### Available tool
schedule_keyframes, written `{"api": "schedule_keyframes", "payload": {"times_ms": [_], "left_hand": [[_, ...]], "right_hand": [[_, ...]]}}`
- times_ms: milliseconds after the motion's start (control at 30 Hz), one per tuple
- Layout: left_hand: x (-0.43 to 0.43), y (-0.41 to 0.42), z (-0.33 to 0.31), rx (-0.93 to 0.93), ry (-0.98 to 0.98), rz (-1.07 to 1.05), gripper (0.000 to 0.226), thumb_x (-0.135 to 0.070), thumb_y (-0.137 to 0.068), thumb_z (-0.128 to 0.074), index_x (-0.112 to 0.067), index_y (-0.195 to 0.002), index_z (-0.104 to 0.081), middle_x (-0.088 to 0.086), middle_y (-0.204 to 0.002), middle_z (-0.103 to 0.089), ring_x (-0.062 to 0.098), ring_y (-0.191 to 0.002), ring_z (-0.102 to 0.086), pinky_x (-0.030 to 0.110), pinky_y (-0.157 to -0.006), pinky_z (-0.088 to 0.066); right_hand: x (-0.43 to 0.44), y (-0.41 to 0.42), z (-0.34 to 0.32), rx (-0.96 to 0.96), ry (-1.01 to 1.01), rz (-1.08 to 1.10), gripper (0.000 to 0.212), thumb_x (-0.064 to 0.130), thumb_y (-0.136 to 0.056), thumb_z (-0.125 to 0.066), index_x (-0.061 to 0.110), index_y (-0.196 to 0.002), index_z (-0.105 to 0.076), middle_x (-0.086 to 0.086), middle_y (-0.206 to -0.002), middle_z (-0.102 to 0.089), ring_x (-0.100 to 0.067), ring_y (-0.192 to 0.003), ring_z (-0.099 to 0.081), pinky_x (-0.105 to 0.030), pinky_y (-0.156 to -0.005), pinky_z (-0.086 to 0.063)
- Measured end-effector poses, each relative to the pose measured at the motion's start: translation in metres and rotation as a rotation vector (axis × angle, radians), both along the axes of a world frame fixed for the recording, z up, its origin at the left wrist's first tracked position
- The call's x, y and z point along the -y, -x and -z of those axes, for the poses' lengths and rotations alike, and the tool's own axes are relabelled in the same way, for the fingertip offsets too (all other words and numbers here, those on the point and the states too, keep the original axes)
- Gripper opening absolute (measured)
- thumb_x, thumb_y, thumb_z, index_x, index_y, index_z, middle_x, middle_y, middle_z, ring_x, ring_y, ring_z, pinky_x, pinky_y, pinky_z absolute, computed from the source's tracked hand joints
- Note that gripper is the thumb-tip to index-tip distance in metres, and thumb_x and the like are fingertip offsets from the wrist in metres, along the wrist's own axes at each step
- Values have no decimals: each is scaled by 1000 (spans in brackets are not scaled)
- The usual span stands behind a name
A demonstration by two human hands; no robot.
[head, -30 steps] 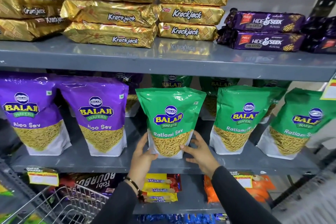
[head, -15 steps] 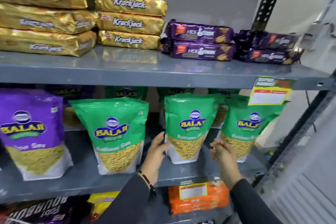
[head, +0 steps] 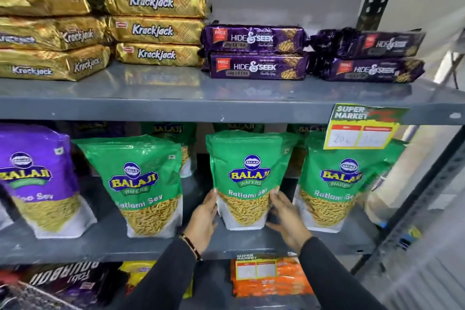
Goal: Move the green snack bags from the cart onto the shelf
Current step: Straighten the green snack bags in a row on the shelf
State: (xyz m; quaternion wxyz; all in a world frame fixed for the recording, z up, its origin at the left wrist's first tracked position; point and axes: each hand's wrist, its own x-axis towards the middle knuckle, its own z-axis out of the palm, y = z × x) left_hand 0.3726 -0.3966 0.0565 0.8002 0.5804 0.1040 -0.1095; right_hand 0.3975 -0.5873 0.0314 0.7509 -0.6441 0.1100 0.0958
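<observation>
Three green Balaji Ratlami Sev bags stand upright on the grey middle shelf (head: 251,244). The middle green bag (head: 247,173) is held at its lower sides by both hands: my left hand (head: 202,219) presses its left edge and my right hand (head: 286,219) its right edge. Another green bag (head: 141,184) stands to the left and a third (head: 334,184) to the right. More green bags (head: 173,131) stand behind them, mostly hidden. The cart's wire edge (head: 27,294) shows only at the bottom left corner.
A purple Balaji bag (head: 35,178) stands at the far left of the same shelf. Gold Krackjack packs (head: 153,30) and purple Hide & Seek packs (head: 256,53) lie on the shelf above. A yellow price tag (head: 362,131) hangs from that shelf's edge. Orange packs (head: 269,282) lie below.
The view has shifted right along the shelf. Both hands left the first green bag, went to the middle one and now close on its sides.
</observation>
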Motion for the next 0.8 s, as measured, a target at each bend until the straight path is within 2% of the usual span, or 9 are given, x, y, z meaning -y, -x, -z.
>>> {"api": "schedule_keyframes", "payload": {"times_ms": [100,200,300,367,433,533,633,800], "left_hand": [[-6,4,5,-34,8,20,47,-42,-94,-31,-31,-139,-32,-9,-149,-36,11,-137,-30,40,-114,-15],[-12,10,3,-43,38,32,45,-40,-95,-28,-30,-139,-31,-8,-150,-33,12,-140,-25,42,-116,-10],[-17,16,0,-36,49,24,44,-35,-96,-28,-30,-139,-28,-5,-150,-31,14,-141,-22,43,-117,-8],[-18,17,-1,-29,50,26,44,-34,-96,-27,-30,-140,-27,-4,-150,-31,15,-141,-23,43,-117,-8],[-17,17,-4,-29,47,27,41,-34,-96,-25,-32,-137,-30,-4,-146,-36,15,-140,-25,43,-117,-8],[-15,17,-6,-36,45,27,37,-33,-97,-25,-35,-133,-32,-7,-136,-41,14,-139,-26,45,-118,-10],[-15,17,-1,-57,38,23,42,-35,-96,-26,-34,-138,-29,-7,-148,-34,14,-140,-25,47,-118,-11],[-15,18,0,-65,40,27,41,-37,-96,-28,-36,-137,-31,-8,-147,-36,13,-140,-26,47,-117,-12]], "right_hand": [[-2,7,4,5,-8,2,38,45,-87,-48,33,-123,-49,-7,-127,-58,-24,-115,-53,-41,-85,-47],[-5,15,5,24,-8,-7,32,43,-89,-47,30,-117,-53,2,-111,-63,-21,-112,-54,-36,-77,-49],[-8,20,4,33,-14,-11,22,42,-89,-46,34,-106,-57,3,-99,-62,-20,-104,-56,-36,-79,-47],[-10,22,3,34,-19,-9,21,42,-89,-46,36,-106,-57,3,-105,-64,-17,-104,-57,-39,-84,-48],[-11,24,3,35,-30,-11,27,43,-89,-46,35,-113,-55,5,-115,-64,-16,-109,-57,-41,-87,-48],[-12,25,1,45,-36,-14,30,43,-89,-46,33,-116,-54,5,-119,-64,-17,-112,-56,-40,-85,-50],[-11,25,1,52,-29,-12,30,43,-89,-47,35,-116,-54,4,-120,-63,-17,-112,-57,-44,-92,-49],[-10,23,2,45,-26,-7,35,46,-87,-48,36,-120,-52,4,-123,-62,-18,-114,-56,-46,-92,-48]]}}
